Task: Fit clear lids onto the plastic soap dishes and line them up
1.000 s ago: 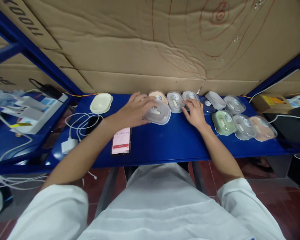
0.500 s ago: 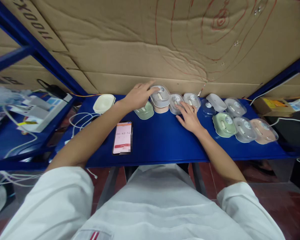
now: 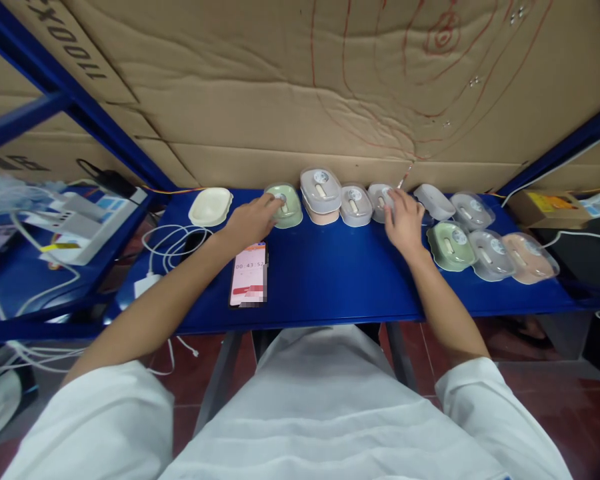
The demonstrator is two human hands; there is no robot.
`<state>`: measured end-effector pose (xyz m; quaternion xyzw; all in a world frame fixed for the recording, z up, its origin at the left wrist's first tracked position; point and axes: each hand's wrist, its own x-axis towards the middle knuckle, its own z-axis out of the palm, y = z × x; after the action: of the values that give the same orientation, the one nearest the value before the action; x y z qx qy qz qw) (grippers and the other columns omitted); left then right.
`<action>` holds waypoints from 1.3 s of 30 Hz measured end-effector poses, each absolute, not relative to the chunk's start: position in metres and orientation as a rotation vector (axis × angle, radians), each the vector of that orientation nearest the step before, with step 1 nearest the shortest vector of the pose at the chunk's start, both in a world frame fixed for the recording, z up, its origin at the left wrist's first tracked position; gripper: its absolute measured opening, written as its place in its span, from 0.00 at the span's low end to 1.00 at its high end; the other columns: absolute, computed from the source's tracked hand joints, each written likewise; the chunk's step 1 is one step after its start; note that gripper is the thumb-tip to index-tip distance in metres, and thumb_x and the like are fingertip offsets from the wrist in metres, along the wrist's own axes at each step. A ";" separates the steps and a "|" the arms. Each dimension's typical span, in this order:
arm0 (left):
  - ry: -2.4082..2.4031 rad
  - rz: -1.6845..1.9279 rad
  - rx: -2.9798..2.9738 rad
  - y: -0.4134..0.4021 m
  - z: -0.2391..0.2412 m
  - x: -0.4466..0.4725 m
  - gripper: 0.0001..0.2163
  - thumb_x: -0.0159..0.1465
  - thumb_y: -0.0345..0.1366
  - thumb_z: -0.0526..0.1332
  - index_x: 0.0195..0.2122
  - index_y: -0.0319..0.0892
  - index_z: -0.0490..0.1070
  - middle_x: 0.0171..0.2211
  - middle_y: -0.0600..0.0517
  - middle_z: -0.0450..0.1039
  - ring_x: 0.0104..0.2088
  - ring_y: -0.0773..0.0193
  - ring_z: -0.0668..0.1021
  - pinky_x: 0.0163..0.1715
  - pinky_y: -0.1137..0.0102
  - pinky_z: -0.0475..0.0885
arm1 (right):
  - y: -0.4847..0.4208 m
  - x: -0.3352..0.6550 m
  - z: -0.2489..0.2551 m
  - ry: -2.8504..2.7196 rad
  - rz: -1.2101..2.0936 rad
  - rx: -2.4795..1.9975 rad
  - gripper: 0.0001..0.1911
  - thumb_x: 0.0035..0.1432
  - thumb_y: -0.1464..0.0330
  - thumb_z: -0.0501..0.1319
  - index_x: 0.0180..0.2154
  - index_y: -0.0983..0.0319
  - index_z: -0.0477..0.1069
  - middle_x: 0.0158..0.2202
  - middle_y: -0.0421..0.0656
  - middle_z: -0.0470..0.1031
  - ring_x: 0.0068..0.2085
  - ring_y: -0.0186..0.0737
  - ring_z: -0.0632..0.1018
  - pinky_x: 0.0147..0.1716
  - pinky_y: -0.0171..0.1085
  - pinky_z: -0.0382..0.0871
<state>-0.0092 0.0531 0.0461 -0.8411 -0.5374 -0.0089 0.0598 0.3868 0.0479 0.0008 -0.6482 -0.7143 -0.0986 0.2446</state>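
Note:
My left hand [image 3: 253,221] has its fingers bent over the left side of a light-green box with a clear lid [image 3: 291,212]. The lid carries a round sticker and a pale bar. My right hand [image 3: 406,223], fingers apart, reaches over the right edge of a grey clear-lidded box [image 3: 379,200]. Its fingers partly hide a dark-blue clear lid [image 3: 428,219]. Between the hands stand another grey box [image 3: 356,208] and a grey box [image 3: 321,190] stacked on a peach one [image 3: 325,217].
A cream open tray [image 3: 210,207] lies at the back left. White cables [image 3: 173,247] and a phone showing a timer [image 3: 249,277] are nearer me. On the right are a tilted grey base [image 3: 434,201], a green box [image 3: 451,247], grey boxes [image 3: 491,257] and a peach box [image 3: 530,260].
My left hand has left the stacked grey box and come left onto the green box, which sits farther back. My right hand has shifted right.

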 end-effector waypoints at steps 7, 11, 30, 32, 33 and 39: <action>-1.941 -0.271 -2.400 0.076 0.036 -0.061 0.25 0.75 0.37 0.54 0.72 0.44 0.62 0.69 0.40 0.68 0.66 0.43 0.75 0.62 0.50 0.71 | 0.061 0.431 -0.004 -1.549 -0.432 -2.314 0.34 0.72 0.67 0.51 0.74 0.73 0.55 0.73 0.72 0.59 0.74 0.70 0.61 0.65 0.75 0.55; -2.281 -0.241 -2.104 0.080 0.032 -0.092 0.33 0.73 0.53 0.58 0.65 0.26 0.68 0.62 0.27 0.73 0.62 0.31 0.75 0.59 0.33 0.66 | 0.067 0.436 -0.006 -1.469 -0.445 -2.411 0.32 0.71 0.68 0.52 0.72 0.71 0.60 0.64 0.67 0.72 0.64 0.66 0.72 0.63 0.73 0.57; -1.534 -0.361 -2.722 -0.045 0.048 0.011 0.12 0.73 0.31 0.59 0.55 0.43 0.76 0.68 0.44 0.72 0.60 0.47 0.81 0.57 0.54 0.78 | 0.034 0.385 0.012 -1.759 -0.178 -1.306 0.26 0.74 0.49 0.54 0.58 0.59 0.74 0.55 0.54 0.81 0.52 0.51 0.80 0.52 0.52 0.78; -1.319 -0.174 -2.837 -0.054 0.034 0.041 0.15 0.70 0.22 0.58 0.54 0.40 0.77 0.69 0.41 0.72 0.57 0.48 0.83 0.53 0.55 0.79 | 0.016 0.365 0.017 -1.879 -0.137 -1.254 0.24 0.74 0.49 0.54 0.56 0.58 0.77 0.54 0.52 0.83 0.53 0.53 0.82 0.55 0.54 0.77; -1.247 -0.124 -2.858 -0.055 0.027 0.052 0.17 0.67 0.19 0.58 0.54 0.39 0.76 0.68 0.40 0.72 0.58 0.48 0.83 0.52 0.56 0.80 | 0.005 0.356 0.019 -1.944 -0.115 -1.244 0.23 0.75 0.51 0.55 0.56 0.57 0.78 0.54 0.51 0.83 0.54 0.54 0.82 0.56 0.56 0.76; -1.104 -0.190 -2.761 -0.049 0.015 0.062 0.12 0.71 0.21 0.58 0.50 0.38 0.75 0.50 0.40 0.79 0.47 0.52 0.85 0.41 0.62 0.79 | -0.036 0.327 0.007 -2.308 0.001 -1.050 0.19 0.74 0.60 0.58 0.60 0.54 0.79 0.53 0.48 0.85 0.51 0.54 0.84 0.51 0.54 0.74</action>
<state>0.0616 -0.0486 0.0153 -0.9236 -0.3694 -0.0637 0.0808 0.3273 -0.0362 0.0065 -0.3951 -0.8688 0.0005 0.2985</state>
